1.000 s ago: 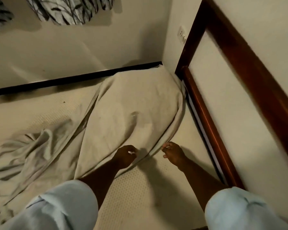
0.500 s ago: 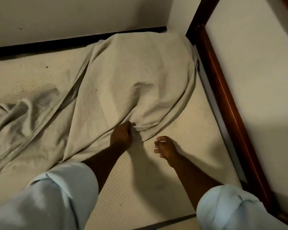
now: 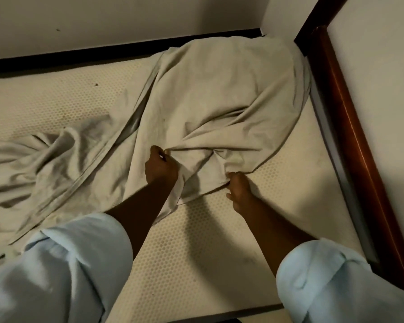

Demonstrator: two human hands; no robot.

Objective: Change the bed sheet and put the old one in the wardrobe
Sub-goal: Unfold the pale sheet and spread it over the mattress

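Bare mattress (image 3: pixel 208 241) lies under you. Your left hand (image 3: pixel 160 167) and right hand (image 3: pixel 239 191) each pinch a fold of the old sheet (image 3: pixel 219 89), which trails toward the far corner. Expect light, limp cloth; gather it by its edge.

Left hand (image 3: pixel 161 167) and right hand (image 3: pixel 239 187) each gripped the crumpled beige bed sheet (image 3: pixel 222 89) lying on the bare mattress (image 3: pixel 196 241).

1 sheet (image 3: pixel 219 89), 1 mattress (image 3: pixel 208 241), 2 hands: L hand (image 3: pixel 160 167), R hand (image 3: pixel 239 191).
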